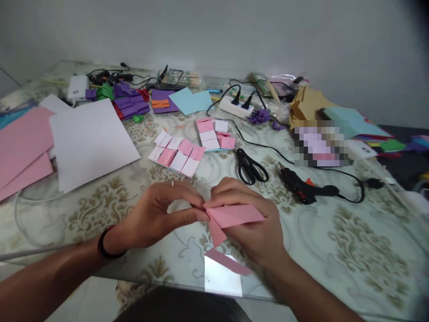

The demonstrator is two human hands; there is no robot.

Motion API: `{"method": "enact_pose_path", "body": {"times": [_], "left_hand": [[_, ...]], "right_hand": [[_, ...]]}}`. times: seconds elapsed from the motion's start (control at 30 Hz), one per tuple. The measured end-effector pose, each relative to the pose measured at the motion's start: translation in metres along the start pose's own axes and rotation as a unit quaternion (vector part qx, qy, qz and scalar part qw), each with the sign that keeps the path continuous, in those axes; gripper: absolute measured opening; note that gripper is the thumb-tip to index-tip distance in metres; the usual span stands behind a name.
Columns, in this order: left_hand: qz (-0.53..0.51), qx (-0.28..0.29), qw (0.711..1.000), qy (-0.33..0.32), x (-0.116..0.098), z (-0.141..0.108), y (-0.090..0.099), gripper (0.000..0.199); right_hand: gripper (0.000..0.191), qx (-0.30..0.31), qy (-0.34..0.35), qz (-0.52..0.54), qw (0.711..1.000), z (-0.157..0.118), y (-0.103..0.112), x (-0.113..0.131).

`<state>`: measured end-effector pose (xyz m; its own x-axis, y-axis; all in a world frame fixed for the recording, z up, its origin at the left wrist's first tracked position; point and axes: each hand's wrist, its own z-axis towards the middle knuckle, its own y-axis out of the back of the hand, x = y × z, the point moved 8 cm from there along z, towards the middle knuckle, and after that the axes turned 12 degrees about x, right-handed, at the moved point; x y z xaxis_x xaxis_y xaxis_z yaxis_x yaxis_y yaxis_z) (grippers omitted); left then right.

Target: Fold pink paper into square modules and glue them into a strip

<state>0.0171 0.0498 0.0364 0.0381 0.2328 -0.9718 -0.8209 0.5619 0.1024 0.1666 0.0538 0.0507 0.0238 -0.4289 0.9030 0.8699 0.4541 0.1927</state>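
Note:
Between my two hands is a folded piece of pink paper, held above the near part of the table, with one flap pointing down. My left hand pinches its left end between thumb and forefinger. The fingers of my right hand close round it from behind and the right side. Below lie a small white paper piece and a pink strip near the table edge; the strip may be a reflection in the glass. Beyond my hands lie black scissors and two groups of folded pink and white pieces.
A black glue gun with its cord lies to the right. White sheets and pink sheets are at the left. Purple folded papers, a white power strip and brown paper line the back by the wall.

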Motion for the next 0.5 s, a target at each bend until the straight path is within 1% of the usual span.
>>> {"method": "enact_pose_path", "body": {"times": [0.23,0.33,0.5], "left_hand": [[0.002,0.025,1.0,-0.005,0.0,0.002,-0.005,0.005],[0.009,0.03,0.999,-0.007,-0.001,0.002,-0.004,0.005],[0.024,0.031,0.999,-0.016,-0.003,0.001,-0.002,0.006]], "right_hand": [[0.017,0.014,-0.022,0.038,0.999,-0.004,-0.005,-0.008],[0.018,0.015,-0.006,0.014,1.0,-0.001,-0.004,-0.002],[0.025,-0.005,0.028,-0.043,0.999,0.001,0.002,0.009]]}}
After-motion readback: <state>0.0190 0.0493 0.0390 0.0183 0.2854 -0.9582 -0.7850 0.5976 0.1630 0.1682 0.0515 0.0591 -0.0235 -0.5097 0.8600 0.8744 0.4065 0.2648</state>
